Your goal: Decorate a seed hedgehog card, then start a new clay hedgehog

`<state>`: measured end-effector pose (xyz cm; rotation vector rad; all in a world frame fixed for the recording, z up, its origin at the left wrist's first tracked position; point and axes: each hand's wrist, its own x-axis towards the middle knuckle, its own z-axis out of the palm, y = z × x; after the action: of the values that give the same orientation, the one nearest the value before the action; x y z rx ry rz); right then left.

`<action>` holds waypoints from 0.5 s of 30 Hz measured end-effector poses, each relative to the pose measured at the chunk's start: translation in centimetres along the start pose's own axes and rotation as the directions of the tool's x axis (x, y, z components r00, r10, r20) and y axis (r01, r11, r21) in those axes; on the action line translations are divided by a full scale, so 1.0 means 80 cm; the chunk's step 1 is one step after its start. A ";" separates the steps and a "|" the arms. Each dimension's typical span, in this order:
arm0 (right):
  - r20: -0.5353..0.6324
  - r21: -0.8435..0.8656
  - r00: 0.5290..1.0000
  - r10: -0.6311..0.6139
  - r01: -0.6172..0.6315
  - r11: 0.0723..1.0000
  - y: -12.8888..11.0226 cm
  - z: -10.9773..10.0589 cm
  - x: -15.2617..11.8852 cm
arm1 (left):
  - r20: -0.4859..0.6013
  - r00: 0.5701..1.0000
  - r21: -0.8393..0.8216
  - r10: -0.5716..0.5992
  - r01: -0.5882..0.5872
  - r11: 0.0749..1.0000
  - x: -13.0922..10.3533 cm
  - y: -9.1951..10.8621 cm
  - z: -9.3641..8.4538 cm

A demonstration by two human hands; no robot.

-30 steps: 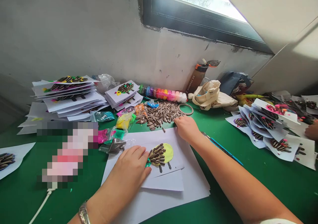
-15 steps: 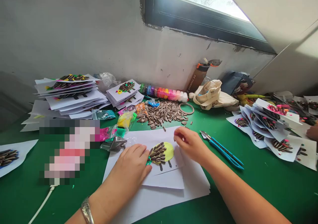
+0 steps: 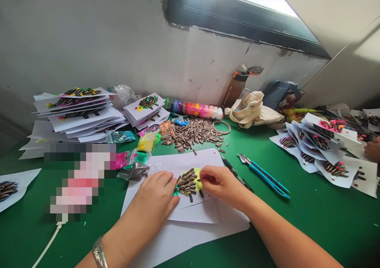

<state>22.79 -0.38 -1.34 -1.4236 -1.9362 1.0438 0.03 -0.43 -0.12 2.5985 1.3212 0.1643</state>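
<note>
A white card (image 3: 192, 214) lies on larger white sheets (image 3: 190, 236). On it is a yellow clay shape (image 3: 197, 174) partly covered by rows of sunflower seeds (image 3: 186, 182), with green clay at its left and dark legs below. My left hand (image 3: 158, 194) rests on the card's left side, fingers spread out flat, thumb by the green clay. My right hand (image 3: 216, 182) is pinched over the yellow clay's right edge, a dark seed at its fingertips. A loose heap of seeds (image 3: 192, 133) lies behind the card.
Blue cutter (image 3: 264, 175) and black pen (image 3: 234, 173) lie to the right. Stacked cards (image 3: 86, 123) stand at the left, more cards (image 3: 320, 149) at the right. Clay packets (image 3: 147, 143), a bottle (image 3: 236, 88) and a cloth bag (image 3: 252, 111) sit behind. Another person's hand (image 3: 372, 149) shows at far right.
My right hand has moved from the card's upper right, down and left onto the yellow clay, uncovering the black pen. My left hand stays on the card. The view has shifted slightly.
</note>
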 end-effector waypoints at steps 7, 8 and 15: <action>-0.007 -0.123 0.999 -0.045 0.044 0.991 -0.002 0.004 0.003 | 0.012 1.000 0.012 0.002 -0.002 1.000 0.000 0.001 -0.002; -0.009 -0.131 0.999 -0.052 0.050 0.990 -0.002 0.004 0.003 | 0.014 1.000 0.013 0.000 0.000 1.000 0.000 0.001 -0.002; -0.021 -0.189 0.998 -0.063 0.058 0.980 0.003 0.003 0.002 | 0.027 1.000 0.013 -0.009 0.009 1.000 0.002 0.001 -0.003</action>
<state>22.67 -0.26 -1.66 -1.4592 -2.0912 0.8282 0.14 -0.33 0.11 2.5959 1.3289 0.1184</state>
